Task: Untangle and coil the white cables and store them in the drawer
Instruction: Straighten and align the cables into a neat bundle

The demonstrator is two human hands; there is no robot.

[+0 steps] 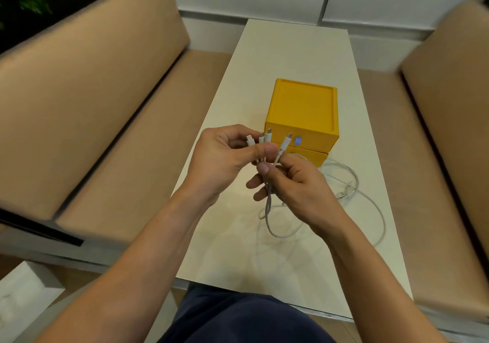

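Observation:
Above the table, my left hand (227,154) pinches three white cable plug ends that stick upward between thumb and fingers. My right hand (293,183) pinches another white cable just below its plug, which points up beside the others. The white cables (270,218) hang from both hands and trail in loose loops over the table to the right. Behind the hands stands a yellow drawer box (304,109); its drawer (312,157) sits at the bottom front, partly hidden by my right hand.
The pale narrow table (291,51) runs away from me between two tan cushioned benches (92,91), one on each side. A white wall lies at the far end. My dark trousers show below the table's near edge.

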